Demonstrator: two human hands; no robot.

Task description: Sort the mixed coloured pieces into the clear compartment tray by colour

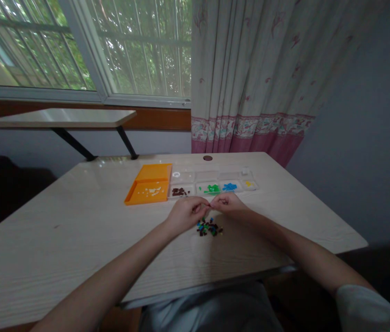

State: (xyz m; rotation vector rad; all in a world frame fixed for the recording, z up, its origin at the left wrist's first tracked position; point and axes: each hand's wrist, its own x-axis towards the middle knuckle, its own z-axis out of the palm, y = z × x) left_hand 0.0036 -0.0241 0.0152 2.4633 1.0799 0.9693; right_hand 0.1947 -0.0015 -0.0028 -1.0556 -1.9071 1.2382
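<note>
Above the table, my left hand [186,213] and my right hand [229,204] meet fingertip to fingertip. Both are pinched closed on a tiny dark piece [209,205], too small to make out well. Just below them lies a loose pile of small mixed pieces [209,228], mostly dark brown with some blue, green and a little yellow. Beyond my fingers stand clear compartment boxes holding brown pieces [179,192], green pieces [212,189], blue pieces [229,186] and yellow pieces [249,184]. White pieces [154,191] are scattered in an open orange case [153,172].
The pale wooden table [94,249] reaches the wall under a window [139,50]. A raised shelf [63,117] on black legs stands at the back left. A patterned curtain [243,83] hangs behind, and a round brown disc [208,158] sits near the back edge.
</note>
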